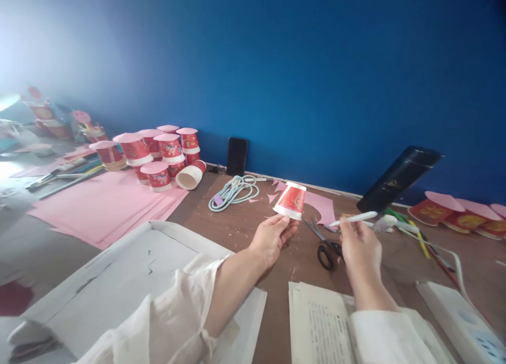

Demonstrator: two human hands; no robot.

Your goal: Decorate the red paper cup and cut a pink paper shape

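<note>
My left hand (271, 240) grips a red and white paper cup (291, 199) by its rim, thumb in front. The cup is upside down, rim towards me, slightly tilted above the brown table. In my right hand (361, 248) is a slim white pen (364, 216), pinched between thumb and fingers, its narrow end pointing left towards the cup. Between the hands lie black-handled scissors (325, 257), partly hidden by my right hand. Behind the cup is a cut piece of pink paper (321, 207), with small pink scraps around it.
Several red cups with pink paper tops (171, 148) stand at the back left, behind pink sheets (106, 206). A coiled cable (233, 193) and phone (237, 156) lie by the wall. On the right are a black bottle (397, 179), power strip (462, 322) and open book (320, 322).
</note>
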